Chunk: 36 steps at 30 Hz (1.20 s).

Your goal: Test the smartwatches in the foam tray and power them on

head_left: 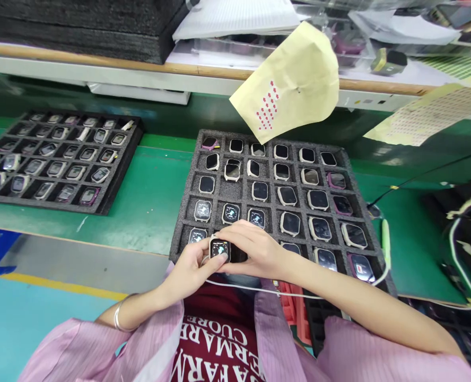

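A smartwatch (218,247) with a lit face and a pale case is held between both my hands, over the near-left edge of a dark foam tray. My left hand (188,273) grips its left side, with the thumb across the lower face. My right hand (255,246) closes round its top and right side, fingers bent. A white cable (255,288) runs from beside my left fingers along the tray's front edge; its end is hidden by the hand. The foam tray (230,189) holds many strapless watches in rows, several near my hands with lit faces.
To the left, a second foam tray (118,185) of watches lies on the green bench (151,183). Yellow paper (295,79) hangs from the shelf edge (203,70) over the tray's back. Cables (458,249) lie at right. Red holders (293,305) sit below the bench edge.
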Available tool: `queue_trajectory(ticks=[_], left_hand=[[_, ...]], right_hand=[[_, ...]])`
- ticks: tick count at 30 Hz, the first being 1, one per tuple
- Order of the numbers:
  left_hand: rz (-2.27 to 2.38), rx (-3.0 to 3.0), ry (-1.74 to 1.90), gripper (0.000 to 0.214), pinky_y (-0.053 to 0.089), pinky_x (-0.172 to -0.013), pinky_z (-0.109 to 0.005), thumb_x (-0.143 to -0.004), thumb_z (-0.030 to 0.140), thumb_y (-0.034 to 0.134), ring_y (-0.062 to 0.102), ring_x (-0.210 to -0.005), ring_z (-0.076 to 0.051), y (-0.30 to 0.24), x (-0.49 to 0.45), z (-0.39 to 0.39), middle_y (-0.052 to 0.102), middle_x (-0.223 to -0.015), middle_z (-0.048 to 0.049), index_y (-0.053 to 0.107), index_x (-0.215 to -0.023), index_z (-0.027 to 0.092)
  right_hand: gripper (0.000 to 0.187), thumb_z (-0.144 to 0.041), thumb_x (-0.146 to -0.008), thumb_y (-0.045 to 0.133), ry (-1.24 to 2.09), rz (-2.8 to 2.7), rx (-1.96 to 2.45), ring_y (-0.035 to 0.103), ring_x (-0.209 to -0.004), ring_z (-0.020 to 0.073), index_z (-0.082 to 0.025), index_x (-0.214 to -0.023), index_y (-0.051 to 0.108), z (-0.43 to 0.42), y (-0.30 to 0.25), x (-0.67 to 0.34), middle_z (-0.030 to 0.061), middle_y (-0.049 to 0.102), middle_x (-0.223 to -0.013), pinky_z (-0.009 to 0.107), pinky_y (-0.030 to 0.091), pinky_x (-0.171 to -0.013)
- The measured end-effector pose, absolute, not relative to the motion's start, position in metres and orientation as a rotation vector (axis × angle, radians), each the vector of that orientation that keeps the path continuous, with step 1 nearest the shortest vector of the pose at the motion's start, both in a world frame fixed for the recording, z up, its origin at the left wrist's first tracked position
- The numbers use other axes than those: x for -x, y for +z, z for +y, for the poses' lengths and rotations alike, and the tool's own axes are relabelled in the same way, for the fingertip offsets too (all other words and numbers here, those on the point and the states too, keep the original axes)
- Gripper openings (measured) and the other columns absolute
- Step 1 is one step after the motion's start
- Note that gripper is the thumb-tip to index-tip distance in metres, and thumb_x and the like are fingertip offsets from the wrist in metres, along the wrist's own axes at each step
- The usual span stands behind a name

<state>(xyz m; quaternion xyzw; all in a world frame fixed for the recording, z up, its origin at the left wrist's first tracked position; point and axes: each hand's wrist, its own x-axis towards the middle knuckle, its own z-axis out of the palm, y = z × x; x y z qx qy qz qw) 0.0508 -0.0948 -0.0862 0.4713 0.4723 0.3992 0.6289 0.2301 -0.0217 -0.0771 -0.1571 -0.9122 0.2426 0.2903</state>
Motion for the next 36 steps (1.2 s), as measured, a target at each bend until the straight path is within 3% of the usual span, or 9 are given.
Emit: queue_trajectory(ticks=[7, 13, 17, 20, 24, 31, 36], left_hand=[[1.125, -1.011, 0.932, 0.033, 0.045, -0.061, -0.022, -0.085, 0.040, 0.065, 0.054, -0.070, -0.013, -0.090, -0.053, -0.103, 0.060, -0.081, -0.0010, 0.058, -0.110, 0.018], [1.164, -0.691, 1.257, 0.028, 0.043, -0.056, -0.016, -0.084, 0.042, 0.067, 0.049, -0.058, -0.005, -0.097, -0.054, -0.123, 0.060, -0.084, 0.0014, 0.056, -0.102, 0.022], [1.084, -0.722, 1.178, 0.023, 0.030, -0.040, -0.014, -0.088, 0.037, 0.063, 0.033, -0.041, -0.001, -0.093, -0.052, -0.123, 0.053, -0.067, 0.0064, 0.054, -0.102, 0.021], [1.043, -0.844, 1.058, 0.020, 0.025, -0.036, -0.014, -0.090, 0.035, 0.061, 0.034, -0.037, 0.001, -0.083, -0.052, -0.113, 0.056, -0.070, 0.0052, 0.053, -0.099, 0.019], [0.945, -0.953, 0.933, 0.021, 0.022, -0.032, -0.014, -0.088, 0.034, 0.062, 0.037, -0.033, 0.002, -0.073, -0.062, -0.093, 0.059, -0.072, 0.0042, 0.052, -0.093, 0.017], [0.889, -0.998, 0.804, 0.038, 0.032, -0.032, -0.013, -0.077, 0.036, 0.073, 0.045, -0.035, 0.001, -0.077, -0.078, -0.073, 0.057, -0.082, 0.0050, 0.048, -0.100, 0.019], [0.872, -1.035, 0.709, 0.048, 0.036, -0.031, -0.013, -0.076, 0.038, 0.075, 0.048, -0.036, -0.002, -0.084, -0.081, -0.075, 0.058, -0.075, 0.0055, 0.047, -0.109, 0.018]], right_hand=[[0.041, -0.034, -0.080, 0.074, 0.745, -2.356, 0.489, 0.065, -0.100, 0.0223, -0.016, -0.113, 0.058, -0.011, -0.064, -0.236, 0.0115, 0.069, -0.107, 0.040, 0.052, -0.088], [0.039, -0.039, -0.079, 0.074, 0.550, -2.570, 0.734, 0.060, -0.108, 0.0288, -0.014, -0.107, 0.063, -0.024, -0.063, -0.241, 0.0151, 0.066, -0.115, 0.048, 0.046, -0.094], [0.039, -0.039, -0.084, 0.069, 0.400, -2.722, 0.809, 0.053, -0.119, 0.0318, -0.012, -0.111, 0.063, -0.033, -0.054, -0.256, 0.0191, 0.058, -0.129, 0.051, 0.043, -0.098], [0.027, -0.030, -0.081, 0.071, 0.283, -2.841, 0.886, 0.052, -0.118, 0.0353, -0.012, -0.101, 0.066, -0.033, -0.041, -0.272, 0.0209, 0.056, -0.131, 0.053, 0.044, -0.094], [0.035, -0.026, -0.077, 0.075, 0.295, -2.996, 0.986, 0.056, -0.111, 0.0370, -0.008, -0.106, 0.065, -0.033, -0.040, -0.283, 0.0244, 0.050, -0.137, 0.052, 0.049, -0.085], [0.038, -0.032, -0.074, 0.078, 0.664, -2.620, 0.999, 0.051, -0.125, 0.0321, -0.017, -0.105, 0.062, -0.027, -0.034, -0.297, 0.0159, 0.054, -0.135, 0.048, 0.045, -0.101], [0.035, -0.031, -0.080, 0.072, 0.667, -2.497, 0.865, 0.062, -0.108, 0.0262, -0.018, -0.109, 0.057, -0.024, -0.035, -0.284, 0.0108, 0.067, -0.114, 0.043, 0.049, -0.093]])
